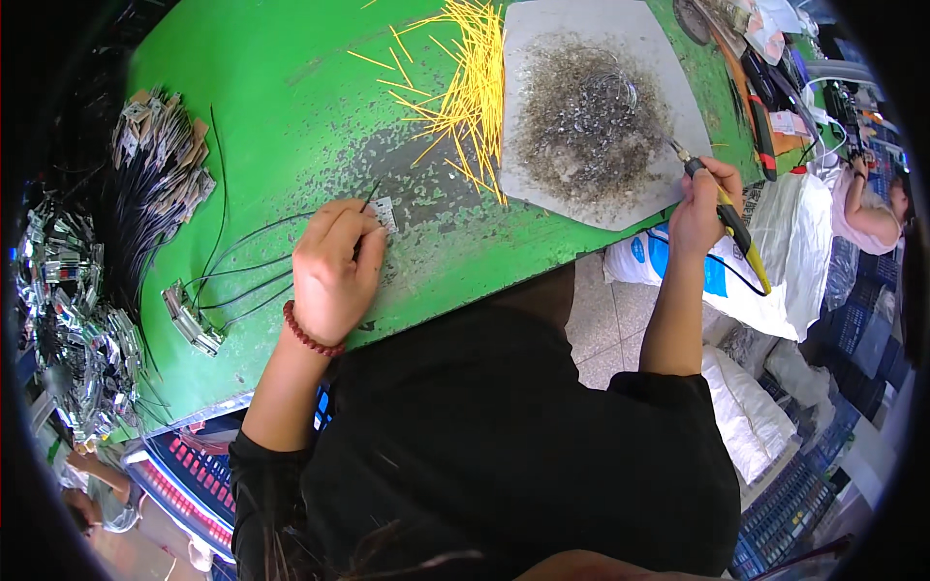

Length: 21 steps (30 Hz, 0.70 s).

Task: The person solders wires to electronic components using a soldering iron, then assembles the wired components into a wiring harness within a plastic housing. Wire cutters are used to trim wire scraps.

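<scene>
My left hand point(337, 254) is closed on thin black wires point(254, 281) near the middle of the green table. A dark wire end pokes out past its fingertips, beside a small greyish perforated piece point(386, 215). The wires run left to a silvery metal part point(190, 318) lying on the table. In my right hand point(705, 208) is a soldering iron point(728, 218) with a yellow and black handle. Its tip points up and left, over the right edge of a pale grey board point(542, 19) bearing a dark heap of solder residue point(605, 111).
Loose yellow wires point(475, 92) lie against the board's left edge. Bundled black wires with brown tabs point(160, 145) and a pile of silvery parts point(77, 310) fill the table's left side. Tools point(760, 136) lie far right; white sacks point(775, 261) stand below. Other people are at both sides.
</scene>
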Each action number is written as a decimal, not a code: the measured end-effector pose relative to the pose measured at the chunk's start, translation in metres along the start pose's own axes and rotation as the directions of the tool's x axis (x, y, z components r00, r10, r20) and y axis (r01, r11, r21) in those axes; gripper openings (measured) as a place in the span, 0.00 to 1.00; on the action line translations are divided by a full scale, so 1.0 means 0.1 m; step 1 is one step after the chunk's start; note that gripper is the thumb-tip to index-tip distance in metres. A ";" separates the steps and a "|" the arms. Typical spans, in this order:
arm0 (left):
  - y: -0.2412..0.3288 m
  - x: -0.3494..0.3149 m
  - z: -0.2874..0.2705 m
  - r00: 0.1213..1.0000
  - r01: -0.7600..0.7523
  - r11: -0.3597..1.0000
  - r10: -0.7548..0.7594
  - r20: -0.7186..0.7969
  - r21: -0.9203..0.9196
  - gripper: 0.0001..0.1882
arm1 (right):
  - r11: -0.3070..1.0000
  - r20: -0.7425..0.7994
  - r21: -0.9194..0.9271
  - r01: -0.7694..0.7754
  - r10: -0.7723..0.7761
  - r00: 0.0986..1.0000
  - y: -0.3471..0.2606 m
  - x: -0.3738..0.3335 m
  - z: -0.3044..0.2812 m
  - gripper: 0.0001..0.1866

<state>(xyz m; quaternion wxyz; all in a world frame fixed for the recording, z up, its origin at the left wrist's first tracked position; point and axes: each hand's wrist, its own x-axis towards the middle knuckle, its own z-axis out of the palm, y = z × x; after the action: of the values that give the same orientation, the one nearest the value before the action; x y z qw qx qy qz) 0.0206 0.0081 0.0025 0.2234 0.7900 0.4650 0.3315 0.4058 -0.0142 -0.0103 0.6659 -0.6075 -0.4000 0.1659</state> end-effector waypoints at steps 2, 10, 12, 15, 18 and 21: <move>0.01 0.01 -0.02 0.999 0.022 1.000 -0.021 0.027 -0.022 0.05 | 0.999 0.019 -0.043 0.001 0.000 1.000 0.00 0.02 0.03 0.04; 0.00 0.02 -0.11 0.993 0.095 0.993 -0.090 0.073 -0.074 0.04 | 1.000 0.015 0.001 -0.030 0.030 0.999 0.11 0.02 0.04 0.05; -0.02 0.03 -0.13 0.992 0.101 0.991 -0.094 0.088 -0.083 0.04 | 0.996 0.040 -0.089 0.011 -0.007 0.999 0.12 0.04 0.06 0.06; -0.04 0.06 -0.12 0.993 0.088 0.991 -0.079 0.090 -0.104 0.03 | 0.994 -0.016 -0.097 0.050 -0.052 0.999 0.13 0.05 -0.05 0.04; -0.05 0.08 -0.12 0.995 0.077 0.989 -0.067 0.078 -0.128 0.04 | 0.990 0.132 0.144 -0.004 -0.015 0.991 -0.08 -0.05 0.04 0.05; -0.06 0.07 -0.11 0.992 0.104 0.987 -0.094 0.085 -0.126 0.03 | 0.976 0.309 0.205 -0.067 0.000 0.951 -0.32 -0.45 0.43 0.07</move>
<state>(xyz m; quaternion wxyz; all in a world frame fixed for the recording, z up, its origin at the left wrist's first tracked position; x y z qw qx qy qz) 0.0118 0.0176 0.0084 0.3088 0.7620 0.4720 0.3181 0.3380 -0.0235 0.0028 0.6539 -0.5060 -0.4684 0.3117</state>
